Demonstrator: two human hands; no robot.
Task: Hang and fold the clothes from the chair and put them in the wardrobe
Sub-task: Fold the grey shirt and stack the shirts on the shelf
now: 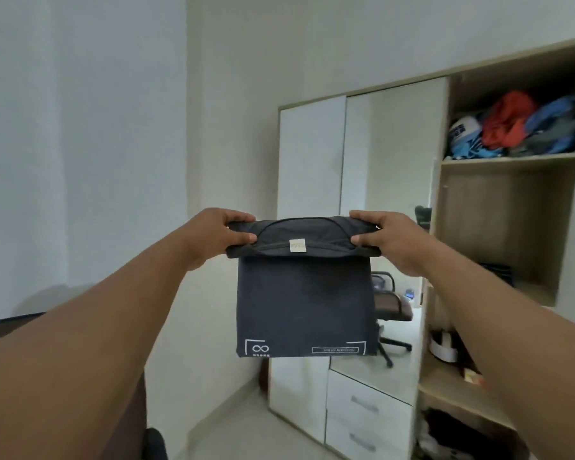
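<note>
- Nearest to the camera, two bare forearms reach forward, and both hands hold one dark T-shirt [304, 300] up in the air, in front of the wardrobe [508, 227].
- The left hand [218, 237] pinches the left end of the shirt's top edge, thumb under and fingers over the cloth; the right hand [390, 239] pinches the right end in the same way.
- The T-shirt hangs straight down as a narrow rectangle, with the collar and a pale label [297, 245] turned toward the camera. Its sides seem already folded in, so I judge the folding step is in hand and nearly finished.
- Behind the shirt, a mirror door [392, 180] of the wardrobe reflects an office chair [394, 307].
- Right of the mirror, the wardrobe stands open. The upper shelf holds a heap of coloured clothes [518, 126]; the middle compartment [502, 227] below it looks mostly free.
- The next move, I think, calls for one more fold, bottom up to the collar, keeping the edges even. After that the shirt should go flat into the free compartment.
- Without a surface, the fold may slip open, so both pinches must stay firm.
</note>
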